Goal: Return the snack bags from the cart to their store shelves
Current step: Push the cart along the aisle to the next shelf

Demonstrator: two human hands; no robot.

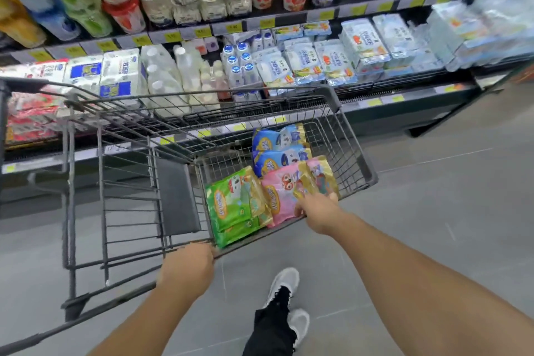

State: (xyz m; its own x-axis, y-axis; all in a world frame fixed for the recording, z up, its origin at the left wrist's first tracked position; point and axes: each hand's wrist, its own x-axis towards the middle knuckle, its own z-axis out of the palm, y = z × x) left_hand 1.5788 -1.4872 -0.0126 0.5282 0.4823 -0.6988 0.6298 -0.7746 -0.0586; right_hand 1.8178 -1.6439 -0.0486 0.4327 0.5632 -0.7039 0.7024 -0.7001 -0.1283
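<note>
— How is the light here?

— Bright and even, coming from overhead. The shelves (260, 23) glow cool white, and the shoes (284, 283) throw only faint shadows on the grey floor (433, 182).

— Any glare?

— Soft shine on the plastic-wrapped packs (476, 23) at the far right.

— Is it sharp?

— No. Motion blur smears the far right and the cups (72, 0) at the far left. The snack bags (277, 179) in the cart (358, 159) read somewhat clearer.

— Distortion?

— The wide lens bows the shelf edges and stretches the forearms near the bottom corners.
</note>
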